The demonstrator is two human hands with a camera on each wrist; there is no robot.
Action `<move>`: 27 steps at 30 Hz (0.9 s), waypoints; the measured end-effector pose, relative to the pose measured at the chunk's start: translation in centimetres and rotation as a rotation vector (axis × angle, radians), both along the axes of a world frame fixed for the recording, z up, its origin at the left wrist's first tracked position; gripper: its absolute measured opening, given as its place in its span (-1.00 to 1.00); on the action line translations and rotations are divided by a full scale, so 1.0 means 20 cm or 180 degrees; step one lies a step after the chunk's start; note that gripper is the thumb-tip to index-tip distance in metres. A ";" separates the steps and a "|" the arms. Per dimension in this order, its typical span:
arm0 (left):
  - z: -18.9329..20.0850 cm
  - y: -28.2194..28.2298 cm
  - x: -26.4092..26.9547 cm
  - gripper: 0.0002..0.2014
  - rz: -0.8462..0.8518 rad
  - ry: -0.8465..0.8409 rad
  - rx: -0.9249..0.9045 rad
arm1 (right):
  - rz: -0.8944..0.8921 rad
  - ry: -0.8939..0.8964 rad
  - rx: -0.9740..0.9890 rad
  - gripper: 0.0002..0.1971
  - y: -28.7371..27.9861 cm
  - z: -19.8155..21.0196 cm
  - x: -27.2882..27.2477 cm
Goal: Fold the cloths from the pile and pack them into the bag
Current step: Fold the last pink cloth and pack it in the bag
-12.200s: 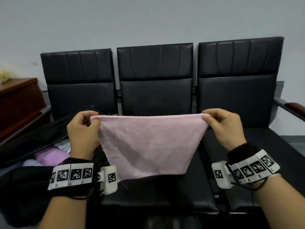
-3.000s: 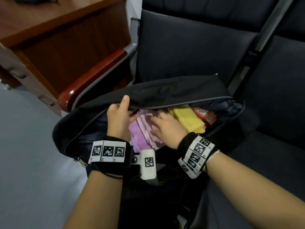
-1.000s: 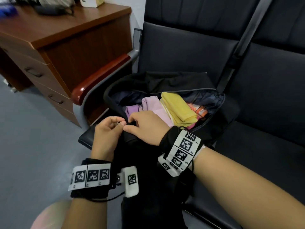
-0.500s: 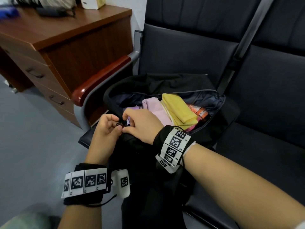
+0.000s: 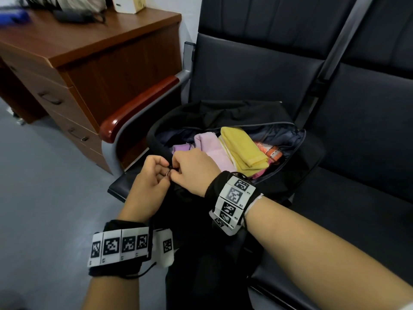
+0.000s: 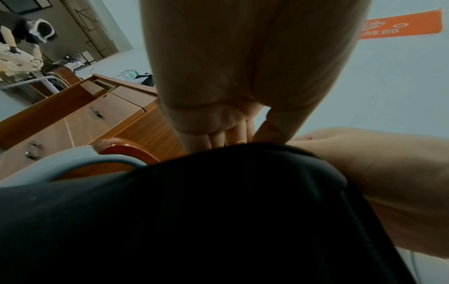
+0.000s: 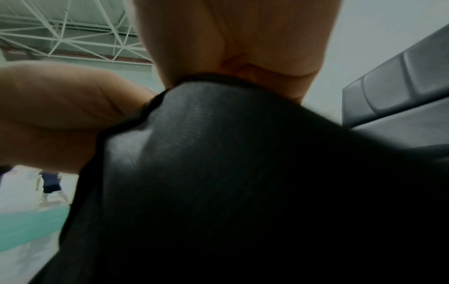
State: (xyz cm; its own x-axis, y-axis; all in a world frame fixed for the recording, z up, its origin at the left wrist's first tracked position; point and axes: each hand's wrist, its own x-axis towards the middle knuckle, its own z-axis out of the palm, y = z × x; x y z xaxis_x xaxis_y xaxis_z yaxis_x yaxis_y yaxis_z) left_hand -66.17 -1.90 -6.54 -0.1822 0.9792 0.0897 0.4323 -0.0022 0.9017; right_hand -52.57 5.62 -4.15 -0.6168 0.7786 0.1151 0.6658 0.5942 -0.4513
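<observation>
A black bag lies open on the leftmost seat. Folded cloths sit inside it: purple, pink, yellow and an orange patterned one. Both hands meet at the bag's near rim. My left hand pinches a small metal zipper ring. My right hand pinches the bag's edge right beside it. Black bag fabric fills the left wrist view under curled fingers. In the right wrist view the bag's edge runs into the palm.
A wooden desk with drawers stands to the left, close to the red-topped armrest. Black seats continue to the right. Grey floor lies at the lower left. People stand far off in the background.
Since the pink cloth went into the bag, both hands have come back to the near rim. Over the last second they have stayed there, fingers closing tighter on the ring.
</observation>
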 end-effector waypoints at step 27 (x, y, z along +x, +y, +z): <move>0.19 -0.09 0.06 -0.80 0.2171 0.1227 0.0428 | -0.1457 0.1726 -0.1083 -0.85 0.17 0.04 0.58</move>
State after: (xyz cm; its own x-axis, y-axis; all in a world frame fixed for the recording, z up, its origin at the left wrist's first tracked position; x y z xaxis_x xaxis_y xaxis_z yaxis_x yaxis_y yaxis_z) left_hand -65.01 -3.77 -2.80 -0.6699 0.6391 0.3779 0.6590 0.2773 0.6991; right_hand -41.04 8.96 -3.26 -0.1522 0.9882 0.0180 0.4458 0.0849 -0.8911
